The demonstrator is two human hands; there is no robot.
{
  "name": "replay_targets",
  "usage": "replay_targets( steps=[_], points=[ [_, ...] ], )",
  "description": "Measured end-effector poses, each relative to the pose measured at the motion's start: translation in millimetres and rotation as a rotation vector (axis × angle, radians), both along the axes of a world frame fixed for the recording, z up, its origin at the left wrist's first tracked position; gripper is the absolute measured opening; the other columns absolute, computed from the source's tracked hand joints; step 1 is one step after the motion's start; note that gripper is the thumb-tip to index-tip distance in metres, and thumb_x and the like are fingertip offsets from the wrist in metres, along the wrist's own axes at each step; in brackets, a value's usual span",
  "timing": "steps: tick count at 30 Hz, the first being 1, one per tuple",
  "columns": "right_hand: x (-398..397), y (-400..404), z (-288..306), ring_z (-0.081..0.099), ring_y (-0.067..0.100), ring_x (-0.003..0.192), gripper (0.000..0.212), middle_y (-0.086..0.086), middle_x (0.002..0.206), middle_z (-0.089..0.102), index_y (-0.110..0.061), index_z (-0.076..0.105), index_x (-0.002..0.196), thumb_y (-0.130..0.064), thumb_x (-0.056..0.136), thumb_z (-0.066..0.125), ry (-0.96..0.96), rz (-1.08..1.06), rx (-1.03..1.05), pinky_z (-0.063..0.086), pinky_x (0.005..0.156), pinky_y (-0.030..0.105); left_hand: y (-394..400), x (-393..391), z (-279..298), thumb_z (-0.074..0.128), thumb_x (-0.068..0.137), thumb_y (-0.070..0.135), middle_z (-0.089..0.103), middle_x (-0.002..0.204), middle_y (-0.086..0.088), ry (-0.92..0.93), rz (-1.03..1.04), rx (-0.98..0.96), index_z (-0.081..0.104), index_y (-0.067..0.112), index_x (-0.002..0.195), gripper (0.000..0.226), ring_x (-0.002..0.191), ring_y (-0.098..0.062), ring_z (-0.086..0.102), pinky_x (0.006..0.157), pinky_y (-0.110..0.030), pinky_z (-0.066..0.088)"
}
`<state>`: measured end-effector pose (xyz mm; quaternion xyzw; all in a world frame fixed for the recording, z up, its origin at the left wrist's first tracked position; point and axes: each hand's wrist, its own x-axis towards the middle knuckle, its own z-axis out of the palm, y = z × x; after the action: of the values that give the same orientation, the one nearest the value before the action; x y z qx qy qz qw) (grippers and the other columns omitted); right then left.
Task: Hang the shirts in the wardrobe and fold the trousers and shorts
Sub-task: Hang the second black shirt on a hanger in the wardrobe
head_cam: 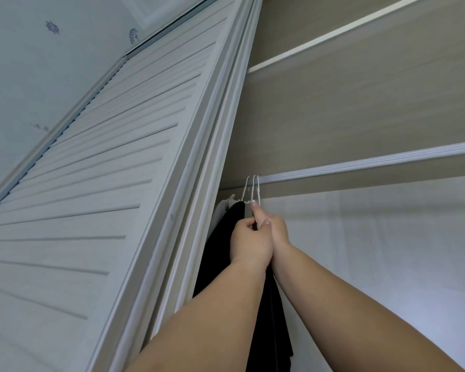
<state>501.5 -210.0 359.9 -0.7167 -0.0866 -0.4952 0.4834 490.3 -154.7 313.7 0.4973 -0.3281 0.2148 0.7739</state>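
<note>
Both hands, left hand and right hand, grip white hangers on the rail.

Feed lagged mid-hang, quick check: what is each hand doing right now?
Left hand: fingers curled, gripping the black garment near its hanger.
Right hand: pinching a white hanger just under its hook on the rail.

Black garment: lower part cut off by the bottom edge; upper part hidden behind both hands and forearms; kind of garment cannot be told.
White hangers: only hooks and necks visible; shoulders hidden.
Left hand: fingertips hidden, grip unclear.
Right hand: palm side hidden.
Rail: right end cut off by the edge.
</note>
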Motion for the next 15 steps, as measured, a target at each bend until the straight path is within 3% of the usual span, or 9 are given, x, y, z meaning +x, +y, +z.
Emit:
replay_targets(
  steps=[3, 5, 8, 11, 15],
  points=[
    [-9, -4, -10, 0.053, 0.014, 0.054, 0.046, -0.003, 0.053, 0.054, -0.015, 0.05, 0.059, -0.045, 0.094, 0.051, -0.094, 0.054, -0.039, 0.039, 0.055, 0.025, 2, -3, -7, 0.064, 0.088, 0.037, 0.064, 0.114, 0.0, -0.066, -0.027, -0.029, 0.058, 0.015, 0.119, 0.039, 0.106, -0.017, 0.062, 0.097, -0.036, 0.049],
    [-20, -7, -20, 0.06, 0.014, 0.071, 0.031, -0.004, 0.072, 0.063, -0.016, 0.061, 0.083, -0.043, 0.095, 0.05, -0.153, 0.067, -0.082, 0.045, 0.066, 0.025, 5, -7, -16, 0.069, 0.083, 0.042, 0.063, 0.119, 0.001, -0.109, -0.055, 0.007, 0.057, 0.017, 0.124, 0.05, 0.11, -0.015, 0.061, 0.1, -0.037, 0.048],
    [-45, -14, -43, 0.063, 0.01, 0.092, 0.031, -0.001, 0.103, 0.068, -0.017, 0.062, 0.114, -0.04, 0.095, 0.052, -0.131, 0.073, -0.084, 0.051, 0.086, 0.029, 10, -19, -36, 0.074, 0.071, 0.053, 0.062, 0.123, 0.005, -0.124, -0.109, 0.078, 0.056, 0.023, 0.127, 0.066, 0.114, -0.01, 0.059, 0.103, -0.034, 0.045],
    [-76, -17, -83, 0.067, 0.014, 0.095, 0.019, 0.001, 0.103, 0.07, -0.021, 0.065, 0.106, -0.033, 0.095, 0.054, -0.092, 0.195, -0.051, 0.055, 0.087, 0.034, 15, -39, -66, 0.072, 0.065, 0.059, 0.061, 0.125, 0.009, -0.136, -0.131, 0.135, 0.056, 0.029, 0.128, 0.072, 0.116, -0.006, 0.057, 0.105, -0.033, 0.043],
    [-126, -12, -142, 0.069, 0.016, 0.094, 0.014, 0.002, 0.099, 0.071, -0.023, 0.066, 0.1, -0.028, 0.095, 0.054, -0.027, 0.347, -0.009, 0.056, 0.078, 0.03, 25, -89, -117, 0.074, 0.062, 0.059, 0.063, 0.125, 0.008, -0.093, -0.183, 0.179, 0.058, 0.034, 0.125, 0.069, 0.118, -0.007, 0.057, 0.106, -0.035, 0.043]
  ],
)
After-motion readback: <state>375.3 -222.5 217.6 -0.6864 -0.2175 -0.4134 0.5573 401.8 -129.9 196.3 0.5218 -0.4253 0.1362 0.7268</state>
